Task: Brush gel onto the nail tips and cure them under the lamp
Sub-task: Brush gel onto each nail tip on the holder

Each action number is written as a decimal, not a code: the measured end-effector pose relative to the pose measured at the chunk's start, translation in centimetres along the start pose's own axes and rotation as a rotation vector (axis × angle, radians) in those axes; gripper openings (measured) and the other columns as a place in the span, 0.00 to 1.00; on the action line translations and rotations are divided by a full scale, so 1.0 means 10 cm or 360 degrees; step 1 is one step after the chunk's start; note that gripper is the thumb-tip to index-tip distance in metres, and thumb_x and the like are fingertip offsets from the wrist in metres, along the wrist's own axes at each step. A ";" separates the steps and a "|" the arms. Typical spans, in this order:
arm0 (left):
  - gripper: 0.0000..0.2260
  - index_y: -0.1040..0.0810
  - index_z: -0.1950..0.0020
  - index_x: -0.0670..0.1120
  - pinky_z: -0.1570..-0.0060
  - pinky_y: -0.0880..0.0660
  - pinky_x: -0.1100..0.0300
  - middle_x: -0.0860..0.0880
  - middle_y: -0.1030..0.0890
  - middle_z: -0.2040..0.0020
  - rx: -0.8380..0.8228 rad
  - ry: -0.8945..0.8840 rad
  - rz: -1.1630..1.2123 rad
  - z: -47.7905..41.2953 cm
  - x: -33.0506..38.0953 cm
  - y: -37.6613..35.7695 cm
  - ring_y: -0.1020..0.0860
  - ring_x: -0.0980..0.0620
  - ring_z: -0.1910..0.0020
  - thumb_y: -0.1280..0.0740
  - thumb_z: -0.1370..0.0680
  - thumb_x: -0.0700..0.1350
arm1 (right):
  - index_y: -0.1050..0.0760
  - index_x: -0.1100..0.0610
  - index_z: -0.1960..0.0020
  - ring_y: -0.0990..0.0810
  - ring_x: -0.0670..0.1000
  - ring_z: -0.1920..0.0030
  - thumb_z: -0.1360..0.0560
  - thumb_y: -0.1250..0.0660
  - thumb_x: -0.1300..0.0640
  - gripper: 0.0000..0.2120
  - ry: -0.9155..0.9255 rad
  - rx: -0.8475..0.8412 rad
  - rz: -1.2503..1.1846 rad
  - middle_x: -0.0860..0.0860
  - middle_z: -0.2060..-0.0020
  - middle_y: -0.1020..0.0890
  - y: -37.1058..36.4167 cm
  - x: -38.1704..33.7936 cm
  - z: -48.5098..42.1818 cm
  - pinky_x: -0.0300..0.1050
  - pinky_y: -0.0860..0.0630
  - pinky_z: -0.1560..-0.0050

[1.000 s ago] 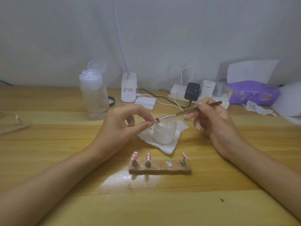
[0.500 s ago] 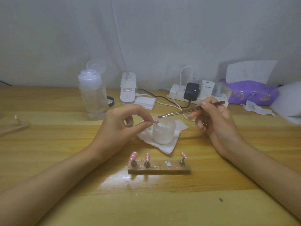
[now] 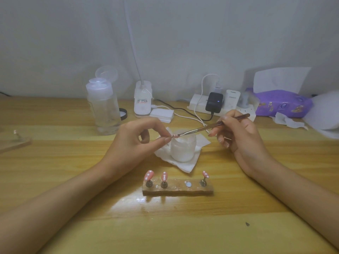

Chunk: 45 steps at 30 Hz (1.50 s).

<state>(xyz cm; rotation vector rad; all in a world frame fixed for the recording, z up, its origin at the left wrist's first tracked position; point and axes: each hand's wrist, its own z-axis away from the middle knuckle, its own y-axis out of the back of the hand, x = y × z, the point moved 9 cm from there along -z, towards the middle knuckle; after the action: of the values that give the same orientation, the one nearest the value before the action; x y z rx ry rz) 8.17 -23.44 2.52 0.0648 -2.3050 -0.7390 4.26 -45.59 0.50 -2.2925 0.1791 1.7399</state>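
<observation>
Above the frosted white jar (image 3: pixel 183 150), the left hand (image 3: pixel 132 142) pinches a small pink nail tip (image 3: pixel 175 136). From 3 o'clock, the right hand (image 3: pixel 240 138) grips a slim brown brush (image 3: pixel 211 126), its bristles touching the tip.

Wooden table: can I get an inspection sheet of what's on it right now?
Surface: yellow wooden table, glossy.
Job's things: small pink nail tip touched by slim metal brush; brown wooden stand bears three dotted pink tips; frosted white jar on white tissue.
Clutter: clear plastic bottle, lid open; purple tissue pack.
Hands: left hand pinches the tip; right hand holds the brush.
Cables: black lead and white lead at white power strip.
Surroundings: pale grey wall.
</observation>
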 end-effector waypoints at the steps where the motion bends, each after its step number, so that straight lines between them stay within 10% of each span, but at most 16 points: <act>1: 0.04 0.18 0.58 0.51 0.64 0.34 0.75 0.68 0.23 0.65 -0.0003 0.0003 -0.0003 0.00 0.00 -0.01 0.32 0.58 0.71 0.26 0.25 0.43 | 0.31 0.53 0.61 0.28 0.47 0.74 0.18 0.41 0.59 0.13 0.0003 0.0016 -0.0017 0.54 0.69 0.17 0.01 0.00 0.00 0.36 0.34 0.74; 45: 0.07 0.19 0.60 0.51 0.67 0.35 0.73 0.64 0.20 0.65 -0.0086 0.0170 0.0194 -0.01 -0.04 -0.08 0.31 0.61 0.72 0.29 0.29 0.54 | 0.31 0.53 0.60 0.28 0.45 0.75 0.18 0.41 0.59 0.12 0.0037 0.0005 0.0067 0.54 0.68 0.16 0.01 -0.01 0.00 0.33 0.36 0.77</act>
<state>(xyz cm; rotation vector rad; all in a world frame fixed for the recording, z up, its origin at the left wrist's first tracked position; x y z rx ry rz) 8.43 -23.99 1.90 -0.0594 -2.1655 -0.7174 4.23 -45.70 0.58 -2.3236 0.2365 1.7323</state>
